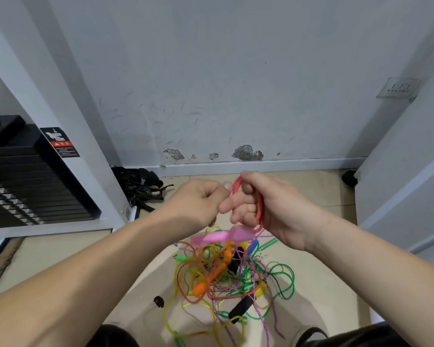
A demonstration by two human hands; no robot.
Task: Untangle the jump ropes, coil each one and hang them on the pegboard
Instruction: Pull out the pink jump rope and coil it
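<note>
My right hand [268, 209] is closed round a small coil of red rope [259, 209], loops running through the fist; the left hand [198, 204] pinches shut on the same rope at the top of the coil, thumb against the loop. Just below the grip hang blurred pink handles [221, 235], probably this rope's ends. Further below, on the floor, sits the tangled pile [226, 279]: yellow, green, purple, orange cords, black and orange handles. I judge the cord light, limp and springy, so loops will want to pop open; best held across all turns at one spot. No pegboard in view, so hanging isn't done yet
</note>
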